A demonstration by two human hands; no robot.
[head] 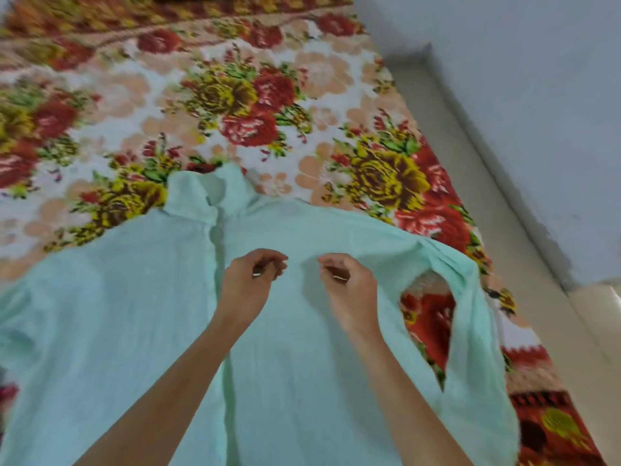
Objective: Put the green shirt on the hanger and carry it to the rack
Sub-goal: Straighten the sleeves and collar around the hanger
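Note:
The pale green shirt [141, 297] lies spread front-up on the bed, collar [208, 193] pointing away from me and the button placket running down its middle. Its right sleeve [470, 317] loops out over the bedspread. My left hand [247, 284] hovers just right of the placket at chest height, fingers curled in with nothing in them. My right hand [347, 287] hangs a short way to its right, also curled and holding nothing, casting a shadow on the fabric. No hanger or rack is in view.
A floral bedspread [235, 102] in red, yellow and peach covers the bed beneath the shirt. The bed's right edge meets a strip of pale floor [504, 210] and a light grey wall [537, 95].

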